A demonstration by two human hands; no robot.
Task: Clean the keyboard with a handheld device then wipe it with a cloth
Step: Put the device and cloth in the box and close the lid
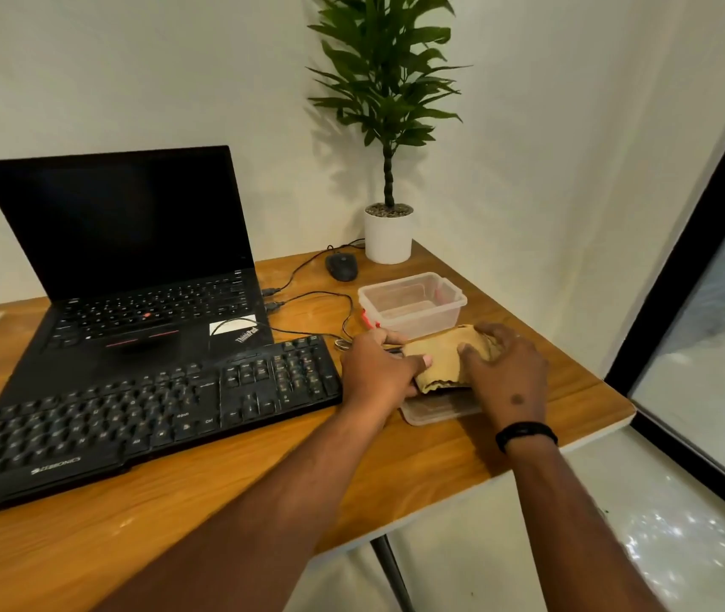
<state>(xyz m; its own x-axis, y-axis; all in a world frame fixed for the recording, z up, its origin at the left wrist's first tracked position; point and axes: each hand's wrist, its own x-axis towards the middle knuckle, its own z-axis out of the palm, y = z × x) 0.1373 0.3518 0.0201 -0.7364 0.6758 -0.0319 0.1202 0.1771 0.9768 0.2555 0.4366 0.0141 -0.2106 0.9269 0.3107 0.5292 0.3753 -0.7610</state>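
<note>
Both hands close on the tan cloth [444,360]: the left hand [378,373] has a closed grip pinching its near edge, the right hand [506,373] curls over its top. The cloth sits over a clear lid [436,413] on the table [263,501], with the black keyboard [131,417] at nine o'clock. This looks like the wiping step beginning; next, carry the cloth left onto the keys.

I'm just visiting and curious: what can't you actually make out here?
- Handheld device: none identifiable; cloth and both hands hide what lies beneath.
- Lid: mostly covered by cloth and right hand.
- Keyboard: left end cut off by frame edge.
- Left hand fingers: partly tucked under the cloth.
</note>
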